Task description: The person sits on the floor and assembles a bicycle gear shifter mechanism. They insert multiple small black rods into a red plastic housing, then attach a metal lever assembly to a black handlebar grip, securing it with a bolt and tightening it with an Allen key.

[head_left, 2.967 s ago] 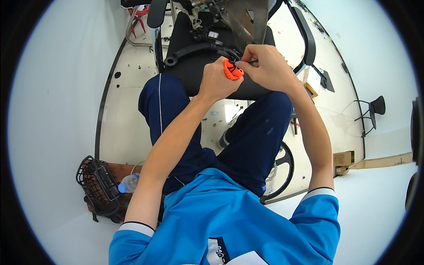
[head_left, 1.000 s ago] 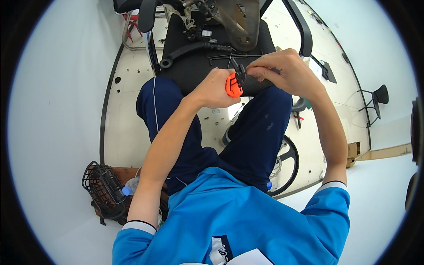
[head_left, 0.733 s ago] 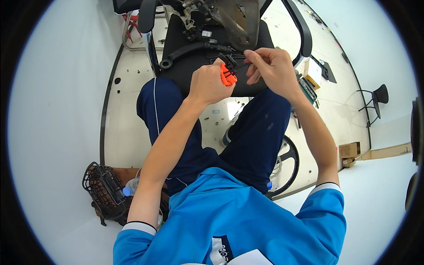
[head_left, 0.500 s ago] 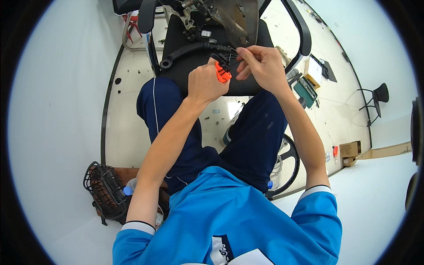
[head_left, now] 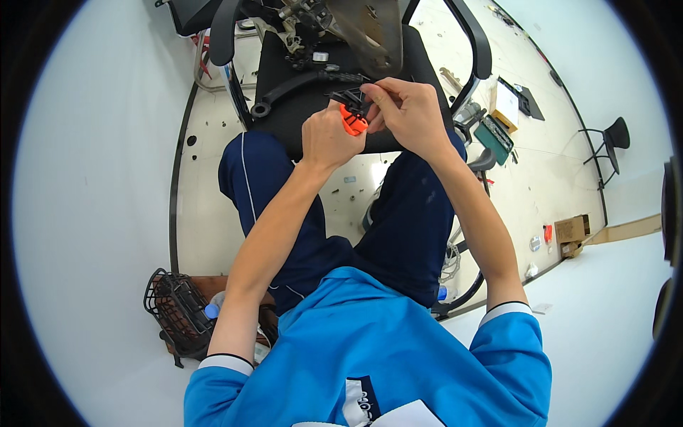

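My left hand is closed around what looks like a folding hex key set, with an orange handle and thin black keys fanning out of its far end. Close beside it, my right hand pinches at one of the thin black keys between thumb and fingers; the fingertips are partly hidden. Both hands are over the front part of a black chair seat. Just beyond them on the seat lies a dark curved bar with a round eye at its near end.
Greasy metal parts and a worn brown-grey plate occupy the seat's back. Armrests flank it. On the floor to the right are a green case and a cardboard box. A black wire basket stands at lower left.
My right hand has come slightly left, nearer the orange tool, its thumb still on a thin key. My left hand keeps its hold. The whole view has shifted a little.
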`<state>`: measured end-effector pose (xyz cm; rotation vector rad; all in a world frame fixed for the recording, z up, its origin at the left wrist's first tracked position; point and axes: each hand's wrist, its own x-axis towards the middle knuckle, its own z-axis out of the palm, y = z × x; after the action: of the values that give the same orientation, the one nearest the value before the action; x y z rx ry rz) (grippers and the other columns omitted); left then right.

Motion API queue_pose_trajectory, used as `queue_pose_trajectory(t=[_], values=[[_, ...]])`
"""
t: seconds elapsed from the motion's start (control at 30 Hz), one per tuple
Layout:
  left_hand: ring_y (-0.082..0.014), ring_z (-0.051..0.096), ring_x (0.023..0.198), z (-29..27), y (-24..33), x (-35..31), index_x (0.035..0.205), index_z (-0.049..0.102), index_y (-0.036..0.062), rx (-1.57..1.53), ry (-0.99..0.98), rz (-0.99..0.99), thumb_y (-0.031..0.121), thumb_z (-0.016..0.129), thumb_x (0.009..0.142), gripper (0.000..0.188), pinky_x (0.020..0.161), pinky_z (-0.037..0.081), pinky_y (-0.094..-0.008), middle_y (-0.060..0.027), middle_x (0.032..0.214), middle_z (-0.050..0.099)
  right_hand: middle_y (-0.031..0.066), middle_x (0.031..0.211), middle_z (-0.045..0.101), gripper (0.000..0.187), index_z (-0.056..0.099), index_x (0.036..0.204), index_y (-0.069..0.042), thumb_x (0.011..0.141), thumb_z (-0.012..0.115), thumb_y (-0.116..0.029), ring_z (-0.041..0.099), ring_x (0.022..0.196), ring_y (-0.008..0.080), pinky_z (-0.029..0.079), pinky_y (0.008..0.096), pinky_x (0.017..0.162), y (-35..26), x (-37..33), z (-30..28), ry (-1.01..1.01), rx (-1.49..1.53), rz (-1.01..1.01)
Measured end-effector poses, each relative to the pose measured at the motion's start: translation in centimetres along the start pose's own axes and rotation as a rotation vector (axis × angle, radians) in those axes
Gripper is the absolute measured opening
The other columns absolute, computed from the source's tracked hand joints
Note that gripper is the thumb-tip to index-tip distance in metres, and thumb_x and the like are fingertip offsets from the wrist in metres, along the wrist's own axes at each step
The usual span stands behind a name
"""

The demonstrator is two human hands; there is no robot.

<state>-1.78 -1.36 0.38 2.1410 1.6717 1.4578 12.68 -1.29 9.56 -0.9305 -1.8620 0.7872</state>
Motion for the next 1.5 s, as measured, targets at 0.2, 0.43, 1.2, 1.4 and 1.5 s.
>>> queue_pose_trajectory(t=[0.2, 0.43, 1.2, 1.4, 1.5], values=[[-0.0329, 0.065, 0.056, -0.3, 0.7, 0.3, 0.072, 0.057, -0.0025, -0.147, 0.05, 0.025, 0.019, 0.081, 0.066, 0.033, 0.054, 0.052, -0.0365, -0.0153, 0.06, 0.062, 0.0102, 0.068, 0.069, 0.022, 0.071, 0.091, 0.008, 0.095, 0.063, -0.012, 0.068, 0.058, 0.0122, 0.054, 0.0234, 0.054, -0.7, 0.7, -1.0, -0.09, 0.093, 0.05], [-0.0282, 0.065, 0.055, -1.2, 1.7, 0.4, 0.081, 0.057, 0.0006, -0.289, 0.202, 0.13, 0.015, 0.081, 0.065, 0.032, 0.054, 0.053, -0.033, -0.0096, 0.061, 0.062, 0.0092, 0.07, 0.07, 0.016, 0.072, 0.093, 0.004, 0.093, 0.063, -0.009, 0.068, 0.06, 0.0114, 0.052, 0.0225, 0.055, -2.6, -0.4, -0.2, -0.039, -0.009, -0.19], [-0.0213, 0.064, 0.052, -1.0, 0.6, -0.2, 0.08, 0.054, 0.0046, -0.366, 0.319, 0.154, 0.011, 0.08, 0.062, 0.032, 0.051, 0.051, -0.0285, -0.0035, 0.061, 0.062, 0.0081, 0.069, 0.066, 0.019, 0.069, 0.095, 0.005, 0.098, 0.059, -0.011, 0.06, 0.052, 0.0086, 0.044, 0.0177, 0.047, -2.5, -3.2, -0.7, 0.14, 0.224, -0.251], [-0.0222, 0.063, 0.052, -0.8, 0.4, -0.1, 0.083, 0.053, 0.0039, -0.361, 0.293, 0.157, 0.011, 0.08, 0.061, 0.036, 0.051, 0.051, -0.0295, -0.0044, 0.063, 0.061, 0.0079, 0.07, 0.066, 0.019, 0.069, 0.096, 0.006, 0.098, 0.059, -0.01, 0.061, 0.053, 0.0088, 0.046, 0.018, 0.049, -2.6, -3.0, -0.2, 0.133, 0.247, -0.228], [-0.0233, 0.062, 0.052, -0.7, 0.3, 0.1, 0.084, 0.053, 0.0036, -0.366, 0.3, 0.172, 0.013, 0.081, 0.061, 0.037, 0.051, 0.051, -0.0303, -0.0049, 0.063, 0.061, 0.0076, 0.069, 0.066, 0.018, 0.069, 0.096, 0.006, 0.098, 0.059, -0.009, 0.061, 0.054, 0.0088, 0.046, 0.0183, 0.049, -2.5, -2.8, 0.1, 0.127, 0.229, -0.239]])
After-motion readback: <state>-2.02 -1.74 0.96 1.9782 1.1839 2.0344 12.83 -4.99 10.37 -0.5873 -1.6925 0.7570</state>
